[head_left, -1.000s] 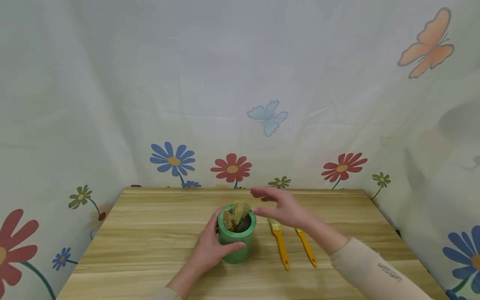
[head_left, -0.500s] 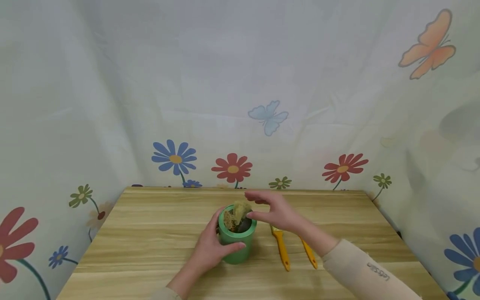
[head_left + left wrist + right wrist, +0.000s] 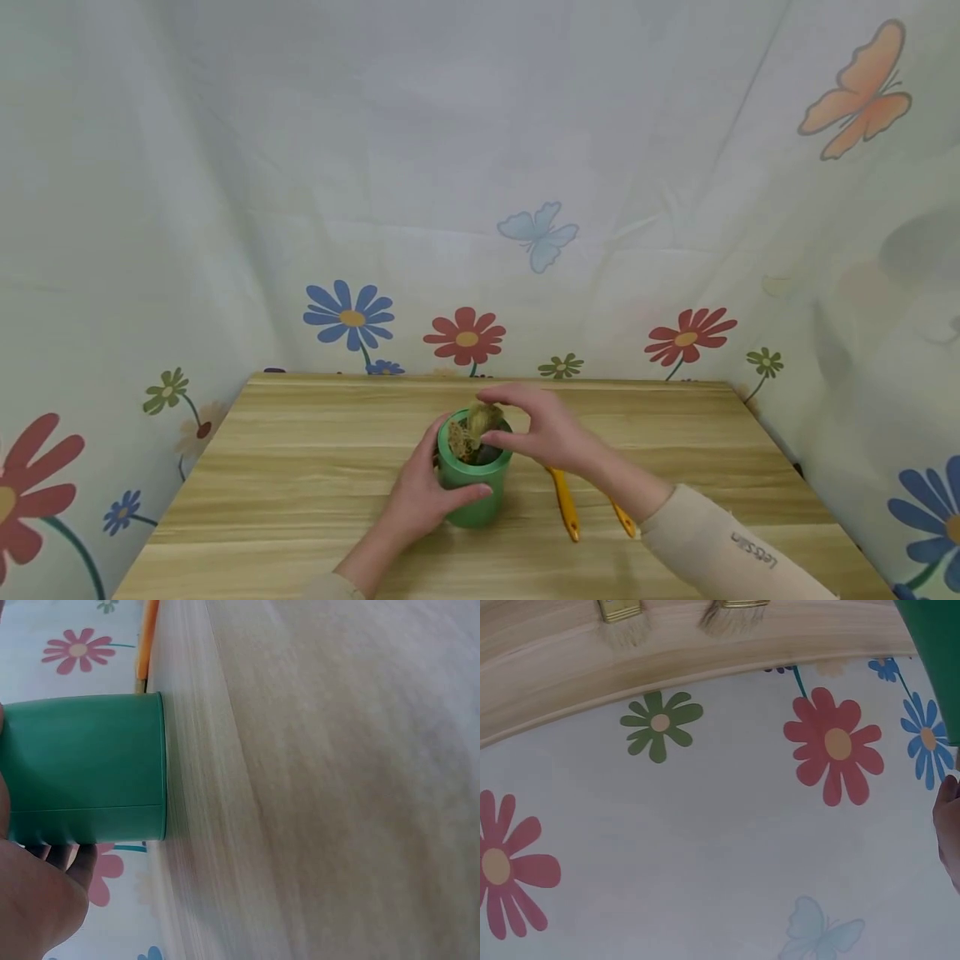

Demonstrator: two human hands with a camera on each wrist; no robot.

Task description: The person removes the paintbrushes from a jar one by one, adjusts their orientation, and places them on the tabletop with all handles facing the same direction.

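A green cylindrical cup [image 3: 474,492] stands upright on the wooden table. My left hand [image 3: 420,492] grips its left side, thumb across the front and fingers behind; in the left wrist view the cup's side [image 3: 82,765] fills the left. From the mouth sticks a yellowish, rough-textured tuft [image 3: 483,421], with a browner clump [image 3: 459,439] beside it; their lower parts are hidden in the cup. My right hand [image 3: 543,429] reaches over the rim from the right, its thumb and fingers curled around the tuft, fingertips at its top and thumb at its near side.
Two flat paintbrushes with orange handles, a nearer brush [image 3: 566,504] and a farther brush [image 3: 624,521], lie right of the cup, partly covered by the right forearm. Bristles [image 3: 735,619] show in the right wrist view. A flower-printed curtain [image 3: 420,167] hangs behind the table.
My right hand has moved left and slightly down, from beside the cup's rim onto the yellowish tuft, its fingers closing around it. The left hand and cup have stayed put.
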